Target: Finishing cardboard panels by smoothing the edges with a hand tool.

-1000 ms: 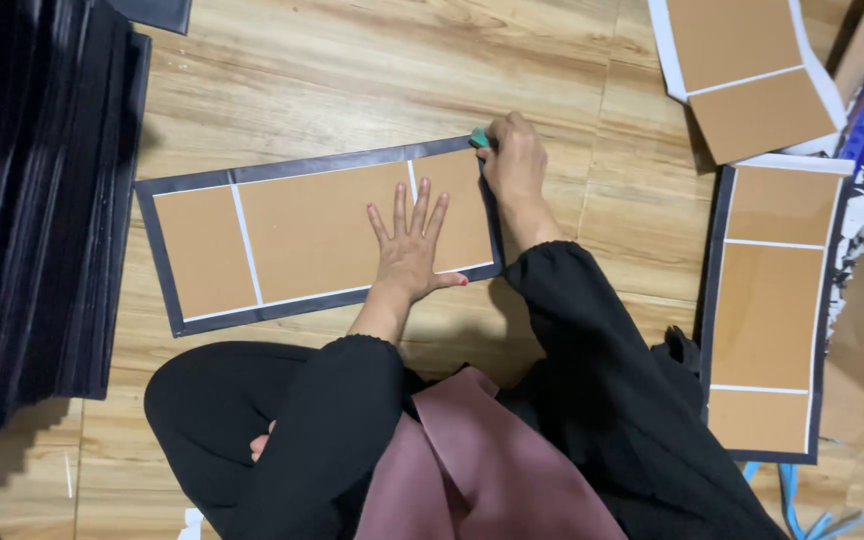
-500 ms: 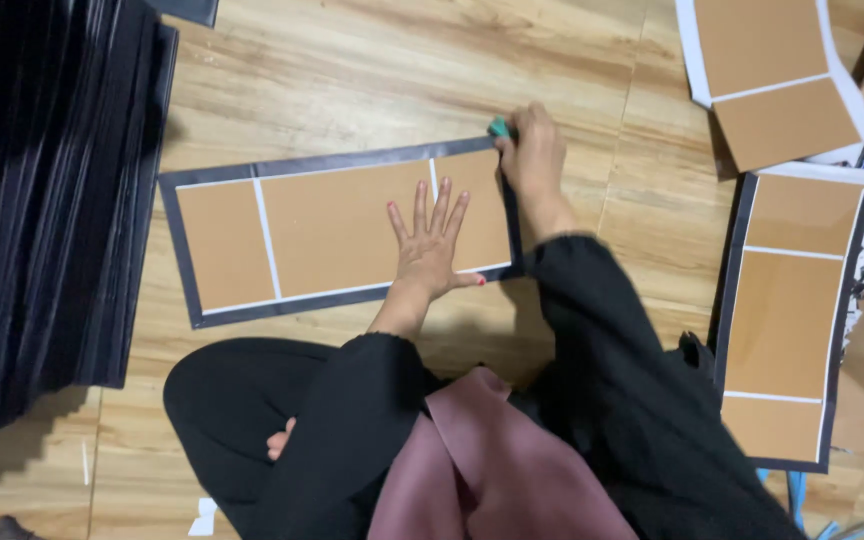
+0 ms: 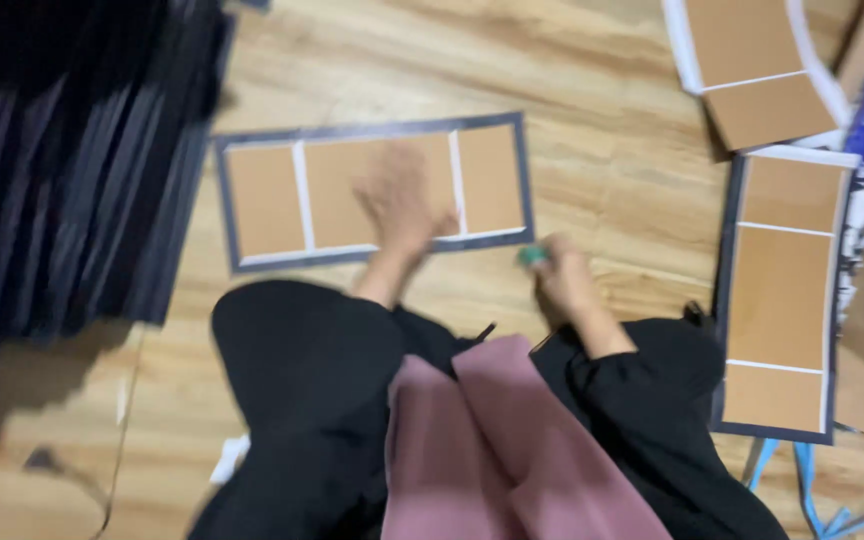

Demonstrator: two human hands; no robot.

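Since the half-second-earlier picture, I am seeing the right hand (image 3: 564,280) pulled back from the far right corner of the cover board (image 3: 377,190) to the floor just below its near right corner, and the whole view is now blurred.

Going from the left, I am looking at a big stack of dark sheets (image 3: 62,170) filling the left side, lying on the wooden floor (image 3: 602,120). Next to it the cover board, a long dark-edged panel with three brown cardboard pieces on it, is lying flat in front of my knees. My left hand (image 3: 399,205) is pressing down on its middle piece, palm flat and fingers spread, gripping nothing. A pink cloth (image 3: 492,450) is hanging down between my black sleeves.

The right hand is curling loosely round a small green tool (image 3: 532,257), whose tip is sitting just off the board's near edge; the blur is keeping me from judging how tightly the fingers are closing. Further right, a second board (image 3: 777,300) is lying lengthwise, and a white-edged board (image 3: 752,60) is sitting beyond it in the top corner.
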